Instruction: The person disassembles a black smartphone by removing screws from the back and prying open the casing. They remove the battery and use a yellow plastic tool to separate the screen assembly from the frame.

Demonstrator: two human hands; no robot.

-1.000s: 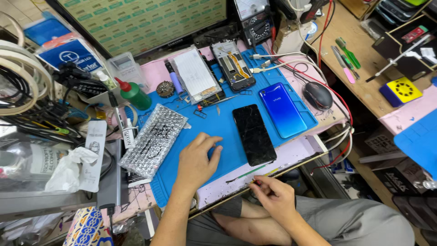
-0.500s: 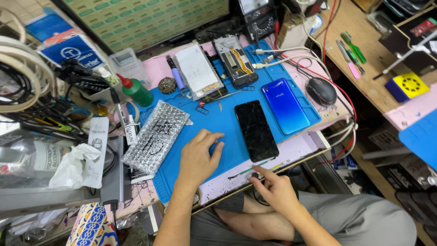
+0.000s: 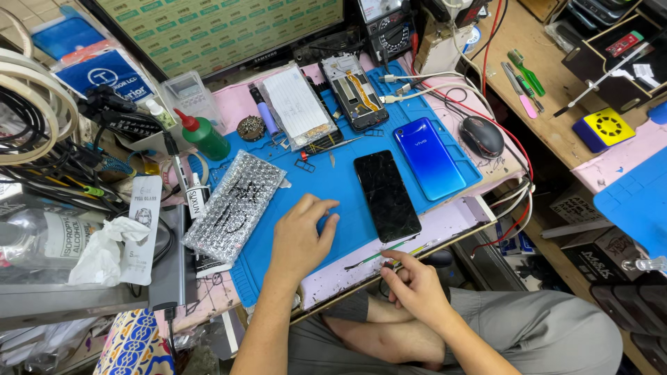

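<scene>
My left hand (image 3: 300,234) rests palm down on the blue work mat (image 3: 333,184), fingers curled, holding nothing. Just right of it lies a black phone screen (image 3: 386,195), face up and cracked. A blue phone back cover (image 3: 429,157) lies beside that. My right hand (image 3: 414,283) is at the table's front edge, fingertips pinching the end of thin tweezers (image 3: 389,252) that lie along the pink strip. A bubble-wrap pouch (image 3: 235,203) sits left of my left hand. An opened phone frame (image 3: 354,92) and a white panel (image 3: 294,104) lie at the back of the mat.
A green squeeze bottle (image 3: 205,137) and tangled cables (image 3: 42,132) crowd the left side. A black mouse (image 3: 481,135) sits at the right corner with red and white wires. A wooden bench (image 3: 556,83) with tools and a yellow-black gadget (image 3: 603,128) stands to the right. My crossed legs are below the table.
My right hand has risen from my lap to the table edge and closed its fingertips on the tweezers. My left hand has stayed on the mat.
</scene>
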